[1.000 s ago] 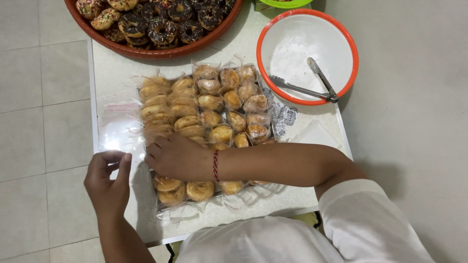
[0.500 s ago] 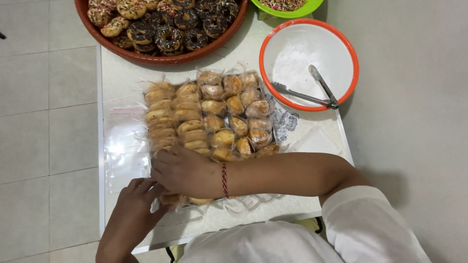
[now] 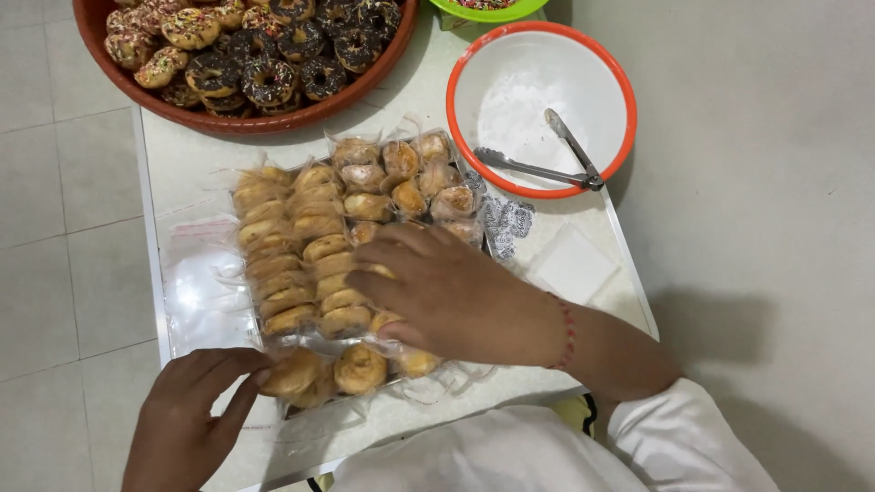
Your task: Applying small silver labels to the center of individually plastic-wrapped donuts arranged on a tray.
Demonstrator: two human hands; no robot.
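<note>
Since the earlier frames, the left hand (image 3: pixel 187 415) has moved from the table edge onto the nearest corner of the tray of wrapped pastries (image 3: pixel 337 264), fingers now pinching one wrapped pastry (image 3: pixel 293 374). The right hand (image 3: pixel 456 296) remains spread flat on the tray's near middle, palm down, grasping nothing. The tray sits on the white table (image 3: pixel 182 173). Beyond the tray: one red-brown bowl of doughnuts (image 3: pixel 246 118). Right of that bowl: one orange-rimmed white bowl (image 3: pixel 538 105) holding one pair of metal tongs (image 3: pixel 547 164). One green bowl (image 3: pixel 488 9) lies at the far edge
</note>
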